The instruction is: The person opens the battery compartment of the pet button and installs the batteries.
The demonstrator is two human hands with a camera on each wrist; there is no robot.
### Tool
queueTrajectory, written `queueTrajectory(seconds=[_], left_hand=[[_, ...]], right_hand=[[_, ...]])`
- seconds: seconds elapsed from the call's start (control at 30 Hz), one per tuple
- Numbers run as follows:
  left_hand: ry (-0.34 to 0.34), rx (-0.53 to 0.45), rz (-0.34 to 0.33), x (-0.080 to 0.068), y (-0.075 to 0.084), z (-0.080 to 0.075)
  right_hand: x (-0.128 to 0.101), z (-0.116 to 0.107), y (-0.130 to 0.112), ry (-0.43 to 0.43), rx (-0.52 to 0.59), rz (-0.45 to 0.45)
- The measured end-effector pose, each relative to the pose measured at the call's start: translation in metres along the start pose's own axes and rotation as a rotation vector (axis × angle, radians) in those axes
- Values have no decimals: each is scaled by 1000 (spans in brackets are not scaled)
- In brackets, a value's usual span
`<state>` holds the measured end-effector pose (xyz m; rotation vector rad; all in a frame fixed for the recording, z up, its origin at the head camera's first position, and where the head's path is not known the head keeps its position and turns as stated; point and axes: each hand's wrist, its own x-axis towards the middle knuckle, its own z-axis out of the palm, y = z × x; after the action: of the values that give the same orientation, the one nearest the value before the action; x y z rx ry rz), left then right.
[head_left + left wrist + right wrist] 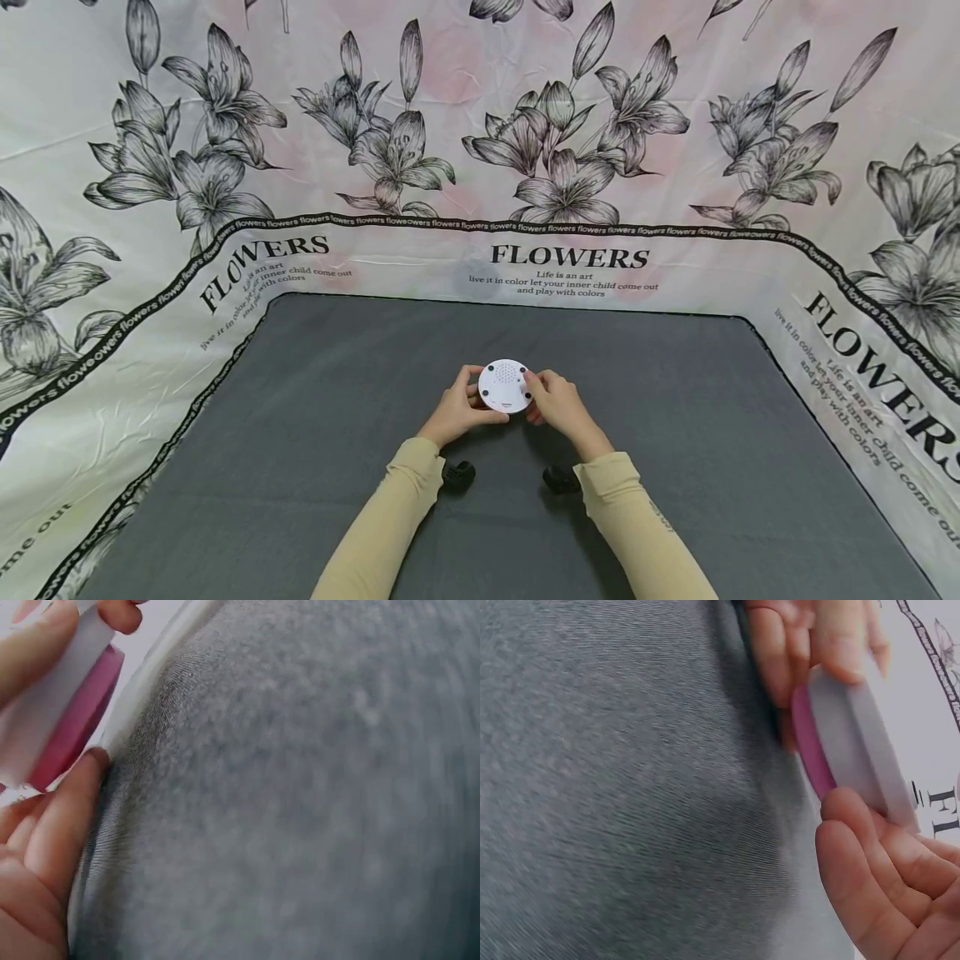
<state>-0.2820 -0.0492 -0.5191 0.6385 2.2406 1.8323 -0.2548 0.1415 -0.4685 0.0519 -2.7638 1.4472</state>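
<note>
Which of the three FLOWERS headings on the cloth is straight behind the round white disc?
The middle FLOWERS heading, printed level on the back wall, directly beyond the round white disc held between both hands. The other two run slanted along the left and right sides.

The small print on the round white device is too small to read from the head view. Both wrist views are blurred, and each cuts the device off at an edge (only a white rim and a pink layer show). The left hand and right hand hide the device's sides.
</note>
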Motion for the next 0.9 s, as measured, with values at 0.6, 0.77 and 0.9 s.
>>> queueTrajectory(seconds=[0.6, 0.77, 0.9], left_hand=[[216, 85, -6, 5, 38, 3], [267, 52, 7, 7, 40, 4], [266, 88, 17, 8, 39, 3]], right_hand=[[2, -7, -9, 147, -32, -53], [2, -9, -12, 109, 13, -54], [1, -12, -11, 58, 59, -61]])
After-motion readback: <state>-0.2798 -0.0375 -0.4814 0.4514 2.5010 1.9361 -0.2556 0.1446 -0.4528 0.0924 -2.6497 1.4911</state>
